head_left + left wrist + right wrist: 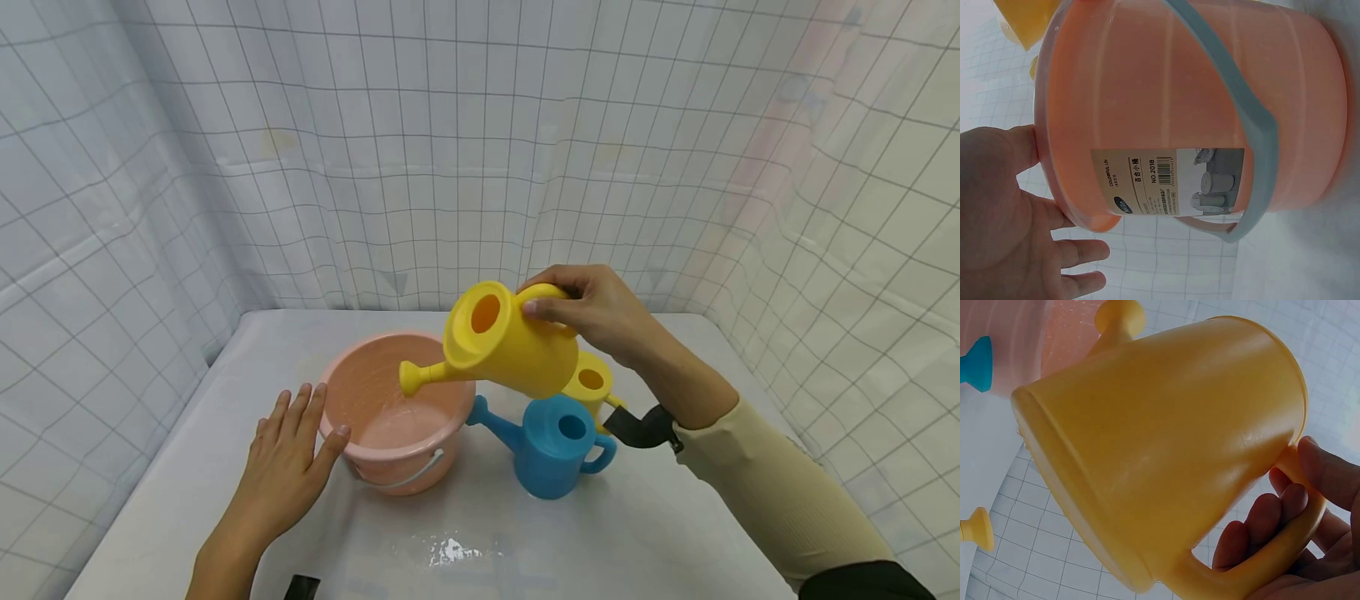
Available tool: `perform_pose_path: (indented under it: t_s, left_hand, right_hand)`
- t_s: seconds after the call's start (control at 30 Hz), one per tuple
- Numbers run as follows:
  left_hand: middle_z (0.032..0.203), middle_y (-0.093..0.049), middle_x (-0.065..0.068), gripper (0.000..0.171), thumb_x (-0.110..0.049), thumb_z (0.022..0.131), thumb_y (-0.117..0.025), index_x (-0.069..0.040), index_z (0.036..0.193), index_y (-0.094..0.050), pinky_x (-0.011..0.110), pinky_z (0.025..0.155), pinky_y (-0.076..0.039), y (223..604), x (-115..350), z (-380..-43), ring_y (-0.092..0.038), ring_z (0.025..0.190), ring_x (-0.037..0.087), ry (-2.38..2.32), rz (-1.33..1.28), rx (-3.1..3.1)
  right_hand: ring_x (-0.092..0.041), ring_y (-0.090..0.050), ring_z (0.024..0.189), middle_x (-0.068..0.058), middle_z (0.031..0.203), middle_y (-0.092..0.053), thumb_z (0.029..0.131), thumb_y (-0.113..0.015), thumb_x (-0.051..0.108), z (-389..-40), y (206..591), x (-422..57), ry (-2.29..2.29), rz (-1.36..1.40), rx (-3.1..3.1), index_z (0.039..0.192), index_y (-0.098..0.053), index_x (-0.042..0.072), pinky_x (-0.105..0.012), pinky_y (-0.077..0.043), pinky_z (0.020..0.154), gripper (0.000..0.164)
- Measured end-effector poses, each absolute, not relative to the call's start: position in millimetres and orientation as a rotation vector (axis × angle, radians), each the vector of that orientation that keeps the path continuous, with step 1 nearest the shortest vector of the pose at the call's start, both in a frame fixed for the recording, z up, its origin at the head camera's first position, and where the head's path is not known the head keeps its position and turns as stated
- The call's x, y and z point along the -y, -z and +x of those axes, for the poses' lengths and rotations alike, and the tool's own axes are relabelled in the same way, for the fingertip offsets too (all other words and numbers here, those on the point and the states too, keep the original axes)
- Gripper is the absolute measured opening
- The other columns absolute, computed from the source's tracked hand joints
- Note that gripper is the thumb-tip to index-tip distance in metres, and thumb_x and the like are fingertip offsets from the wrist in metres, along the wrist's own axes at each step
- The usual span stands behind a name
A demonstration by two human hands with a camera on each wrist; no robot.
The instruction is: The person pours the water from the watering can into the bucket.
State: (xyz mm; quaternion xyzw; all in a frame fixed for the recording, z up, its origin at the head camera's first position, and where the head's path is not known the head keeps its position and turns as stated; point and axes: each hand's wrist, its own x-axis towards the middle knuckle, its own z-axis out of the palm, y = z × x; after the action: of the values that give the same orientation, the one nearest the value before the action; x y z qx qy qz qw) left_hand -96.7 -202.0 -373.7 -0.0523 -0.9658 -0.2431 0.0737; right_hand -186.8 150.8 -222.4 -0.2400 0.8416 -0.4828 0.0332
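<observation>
My right hand (592, 308) grips the handle of a yellow watering can (517, 346), its fingers curled round the loop in the right wrist view. Held in the air, the can tilts so that its spout (422, 375) points left over the pink bucket (405, 454). I cannot make out a stream of water from it. At the bucket's left rim my left hand (288, 467) touches the edge with fingers spread and fairly straight. A grey bail handle (1260, 134) and a printed label (1166, 181) show on the bucket's side in the left wrist view.
A blue watering can (553, 450) stands right of the bucket, its spout close to the rim. Behind it, a second yellow watering can (590, 379) is partly hidden. Water (453, 552) glistens on the white table (637, 517). Checked curtains (480, 167) hang round the back and sides.
</observation>
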Motion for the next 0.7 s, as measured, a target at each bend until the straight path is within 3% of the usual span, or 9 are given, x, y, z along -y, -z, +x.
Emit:
perform_pose_path:
  t_s: [0.7]
  left_hand:
    - [0.157,-0.011,0.024,0.071,-0.050,0.100,-0.033,-0.011,0.153,-0.007,0.069,0.110,0.001,374.4,204.0,-98.0,0.005,0.146,0.042,0.738,-0.162,2.902]
  right_hand:
    - [-0.025,-0.059,0.086,-0.003,0.100,-0.067,0.088,-0.066,0.033,-188.1,218.6,-146.2,1.465,-0.724,-2.598,0.107,-0.069,0.018,-0.030,-0.054,0.074,0.025]
